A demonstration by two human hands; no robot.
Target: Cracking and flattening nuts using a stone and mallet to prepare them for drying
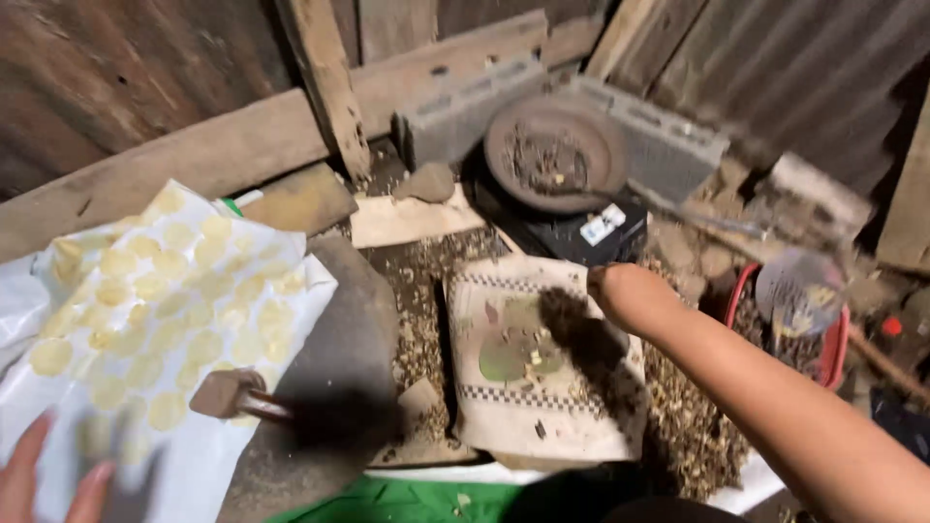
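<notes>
Right hand [630, 293] held as a closed fist over the printed sack [536, 373]; left hand [44, 479] spread beside the yellow-dotted sheet [165, 310].

The sack, lying flat just right of the grey slab [344, 339], appears soft, limp and light, best pinched at an edge. Anything enclosed in the fist cannot be told; the blurred left fingers are seen apart, gripping nothing.
</notes>
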